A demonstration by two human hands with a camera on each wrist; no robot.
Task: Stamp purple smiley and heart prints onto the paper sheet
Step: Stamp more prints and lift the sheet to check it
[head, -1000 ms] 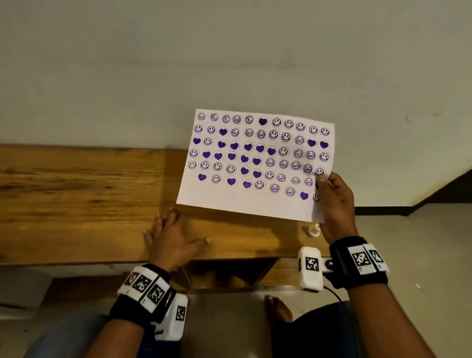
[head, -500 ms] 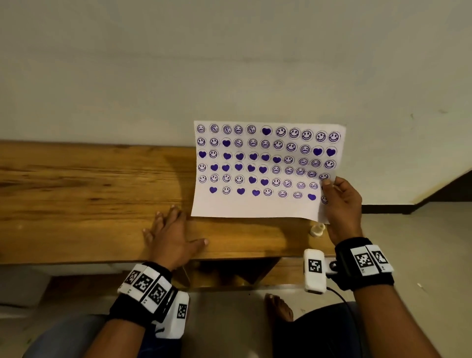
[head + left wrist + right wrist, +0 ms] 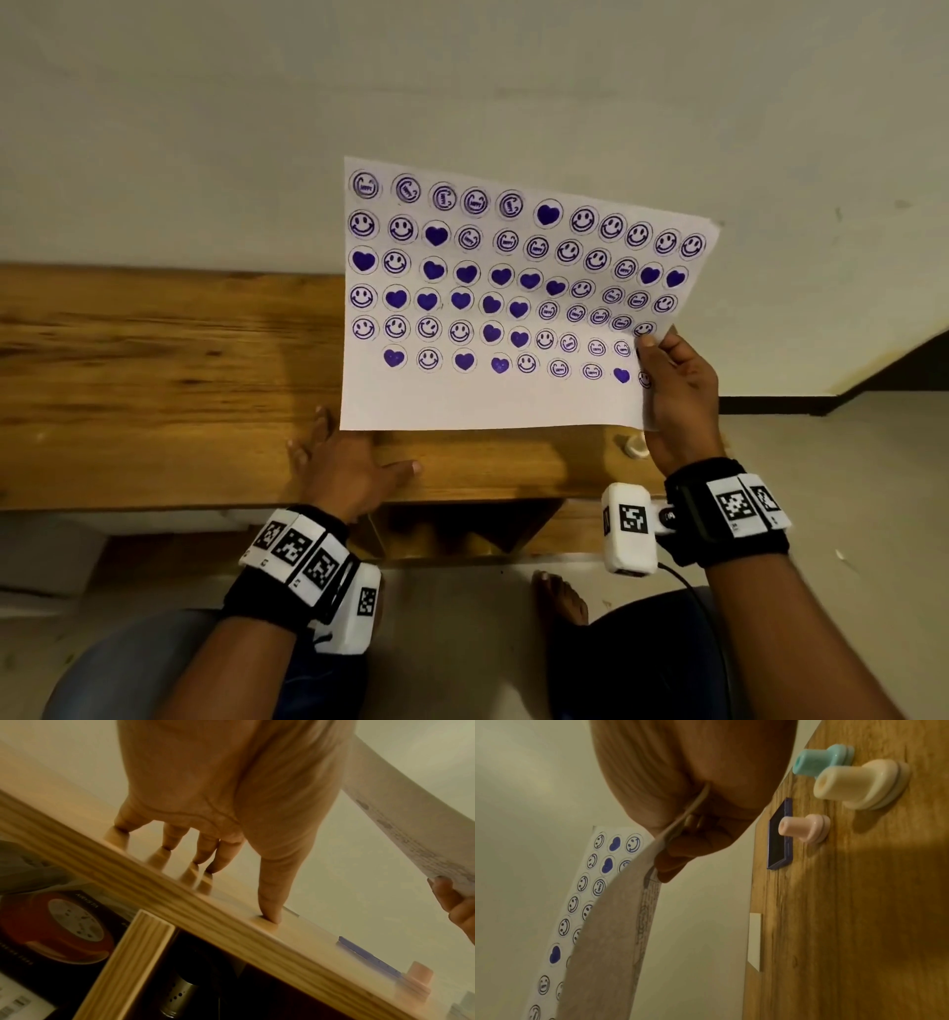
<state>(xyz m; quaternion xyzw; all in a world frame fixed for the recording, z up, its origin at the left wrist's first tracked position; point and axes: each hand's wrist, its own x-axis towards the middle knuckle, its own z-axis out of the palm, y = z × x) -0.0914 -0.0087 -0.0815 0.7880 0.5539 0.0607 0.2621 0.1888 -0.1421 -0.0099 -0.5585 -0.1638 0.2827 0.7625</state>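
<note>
The right hand (image 3: 678, 395) pinched the paper sheet (image 3: 493, 401) by its right edge and held it up above the wooden table (image 3: 154, 385); the left hand (image 3: 349, 462) lay spread flat there. Fresh ink could smear under the thumb

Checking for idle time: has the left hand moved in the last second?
No. The left hand stays flat on the table, at the same spot near its front edge.

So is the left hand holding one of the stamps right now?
No, the left hand lies flat with fingers spread on the wooden table, holding nothing, while the stamps stand untouched near the table's right end.
</note>
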